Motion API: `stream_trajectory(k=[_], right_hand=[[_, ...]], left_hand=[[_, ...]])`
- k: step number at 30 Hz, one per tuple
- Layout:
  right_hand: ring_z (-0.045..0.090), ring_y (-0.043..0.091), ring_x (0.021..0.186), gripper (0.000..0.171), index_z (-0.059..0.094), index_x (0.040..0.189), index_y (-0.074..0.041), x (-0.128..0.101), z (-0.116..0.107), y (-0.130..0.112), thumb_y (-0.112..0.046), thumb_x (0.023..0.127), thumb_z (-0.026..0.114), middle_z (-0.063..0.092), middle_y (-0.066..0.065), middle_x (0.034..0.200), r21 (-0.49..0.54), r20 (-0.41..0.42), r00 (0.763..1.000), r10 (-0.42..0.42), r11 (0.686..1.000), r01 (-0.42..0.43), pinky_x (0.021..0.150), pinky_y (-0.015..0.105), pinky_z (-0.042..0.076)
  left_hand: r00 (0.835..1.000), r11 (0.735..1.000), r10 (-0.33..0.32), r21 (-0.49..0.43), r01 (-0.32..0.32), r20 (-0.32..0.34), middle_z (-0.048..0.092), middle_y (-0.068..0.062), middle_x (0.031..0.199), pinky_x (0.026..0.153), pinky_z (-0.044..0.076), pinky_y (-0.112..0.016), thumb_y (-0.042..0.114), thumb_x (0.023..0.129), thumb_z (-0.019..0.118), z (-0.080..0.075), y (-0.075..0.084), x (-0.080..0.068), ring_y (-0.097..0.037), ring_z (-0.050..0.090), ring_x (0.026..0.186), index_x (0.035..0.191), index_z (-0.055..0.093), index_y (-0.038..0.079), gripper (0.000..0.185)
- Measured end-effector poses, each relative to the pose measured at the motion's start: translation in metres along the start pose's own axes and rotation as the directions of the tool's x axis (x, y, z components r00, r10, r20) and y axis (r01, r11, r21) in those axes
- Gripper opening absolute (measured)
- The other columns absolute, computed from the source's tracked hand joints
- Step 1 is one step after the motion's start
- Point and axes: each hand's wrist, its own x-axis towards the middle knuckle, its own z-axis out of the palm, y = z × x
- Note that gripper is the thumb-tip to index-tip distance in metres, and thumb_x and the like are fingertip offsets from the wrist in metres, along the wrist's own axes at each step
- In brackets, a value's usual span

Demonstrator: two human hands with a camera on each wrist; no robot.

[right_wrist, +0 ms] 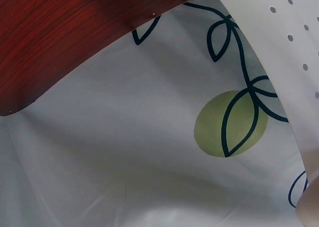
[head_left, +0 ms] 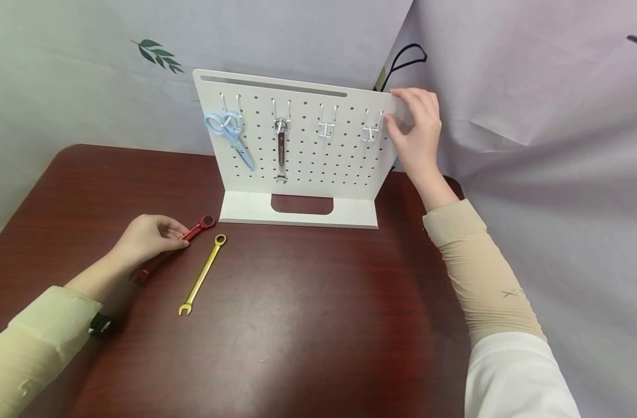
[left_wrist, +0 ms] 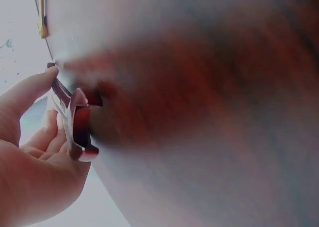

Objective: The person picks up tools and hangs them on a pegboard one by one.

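Observation:
In the head view my left hand (head_left: 152,238) holds a red combination wrench (head_left: 195,230) between thumb and fingers, low over the table's left side. The left wrist view shows that wrench's open end (left_wrist: 82,127) close up, with the thumb on its shaft. A yellow combination wrench (head_left: 203,276) lies on the table just right of it. My right hand (head_left: 420,128) grips the upper right edge of a white pegboard (head_left: 308,162), thumb in front and fingers over the edge. Light blue scissors (head_left: 233,138) and a dark-handled wrench (head_left: 281,151) hang on its left hooks.
Two white double hooks, a middle one (head_left: 326,125) and a right one (head_left: 371,130), hold nothing. The pegboard's base (head_left: 245,208) stands near the back of the dark red wooden table (head_left: 308,325). Behind it hangs pale leaf-patterned cloth (head_left: 297,35).

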Motion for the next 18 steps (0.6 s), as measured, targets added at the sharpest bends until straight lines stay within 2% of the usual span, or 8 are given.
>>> stream_trajectory(k=[13, 18], right_hand=[[0.057, 0.039, 0.118, 0.032, 0.075, 0.122, 0.001, 0.0000, 0.0002, 0.0007, 0.002, 0.091, 0.077, 0.071, 0.023, 0.121, 0.004, -0.001, 1.000, -0.001, 1.000, 0.001, 0.111, 0.037, 0.044], [0.057, 0.039, 0.118, 0.032, 0.075, 0.123, 0.001, 0.0003, 0.0006, 0.0009, 0.002, 0.091, 0.077, 0.071, 0.022, 0.121, -0.010, 0.006, 1.000, 0.005, 1.000, -0.005, 0.110, 0.037, 0.044]], left_hand=[[0.995, 0.997, -0.069, -0.017, 0.071, 0.077, 0.080, -0.001, 0.085, 0.064, 0.048, -0.025, 0.021, 0.091, 0.083, -0.0051, 0.0015, 0.0063, -0.002, 0.064, 0.072, 0.105, 0.080, -0.002, 0.028], [0.995, 0.996, -0.074, -0.040, 0.077, 0.071, 0.081, -0.001, 0.087, 0.068, 0.048, -0.018, 0.022, 0.091, 0.084, -0.0069, 0.0038, 0.0076, 0.004, 0.064, 0.074, 0.107, 0.078, -0.004, 0.031]])
